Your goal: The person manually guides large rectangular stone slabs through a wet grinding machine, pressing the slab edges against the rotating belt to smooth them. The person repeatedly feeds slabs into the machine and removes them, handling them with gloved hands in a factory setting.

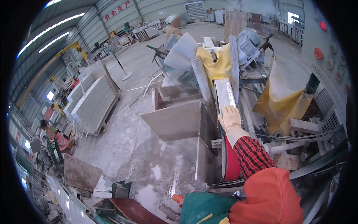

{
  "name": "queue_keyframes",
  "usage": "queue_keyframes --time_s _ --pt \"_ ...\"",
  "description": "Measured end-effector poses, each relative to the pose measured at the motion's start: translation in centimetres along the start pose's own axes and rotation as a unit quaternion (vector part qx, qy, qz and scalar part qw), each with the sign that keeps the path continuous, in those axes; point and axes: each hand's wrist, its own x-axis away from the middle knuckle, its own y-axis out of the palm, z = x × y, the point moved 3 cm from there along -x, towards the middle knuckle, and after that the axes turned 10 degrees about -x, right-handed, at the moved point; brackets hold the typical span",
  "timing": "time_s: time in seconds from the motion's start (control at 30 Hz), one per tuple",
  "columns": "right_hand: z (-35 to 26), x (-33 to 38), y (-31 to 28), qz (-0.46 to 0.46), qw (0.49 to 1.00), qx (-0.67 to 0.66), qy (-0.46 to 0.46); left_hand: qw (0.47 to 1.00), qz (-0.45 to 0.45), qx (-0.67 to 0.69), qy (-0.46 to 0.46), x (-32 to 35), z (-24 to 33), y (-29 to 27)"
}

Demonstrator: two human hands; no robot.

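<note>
My right hand (230, 118), in a cream rubber glove with a red-and-black checked cuff, lies with its fingers outstretched on the near end of a glossy white stone strip (225, 93). Nothing is gripped in it. The strip lies on a narrow machine bed with a red belt (232, 160) showing at its near end. Its far end meets a yellow sheet (216, 61) draped between two upright boards (234, 63). My left hand is not in view.
Brown panels (175, 121) stand left of the belt. A control panel (328, 48) with red buttons rises at the right, above a yellow-and-white hanging sheet (285, 100). Stacked white slabs (91, 99) stand left. One person (56, 136) is far left, another (174, 28) beyond the machine.
</note>
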Motion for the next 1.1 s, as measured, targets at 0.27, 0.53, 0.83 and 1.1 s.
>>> queue_keyframes --time_s 0.27,0.53,0.83,1.1 --pt "-0.5 0.9 -0.7 0.001 1.0 -0.005 -0.008 1.0 0.007 0.009 0.003 -0.1 -0.1 0.0" --pt "-0.4 1.6 -0.8 -0.005 1.0 -0.01 -0.018 1.0 0.022 0.02 0.002 -0.1 0.5 -0.8" --pt "-1.0 2.5 -1.2 0.006 1.0 -0.014 -0.027 1.0 0.02 0.024 0.001 -0.3 -0.1 -0.2" --pt "-1.4 3.1 -1.7 0.029 0.999 -0.013 -0.038 0.999 0.015 0.035 -0.004 -0.4 0.2 -0.7"
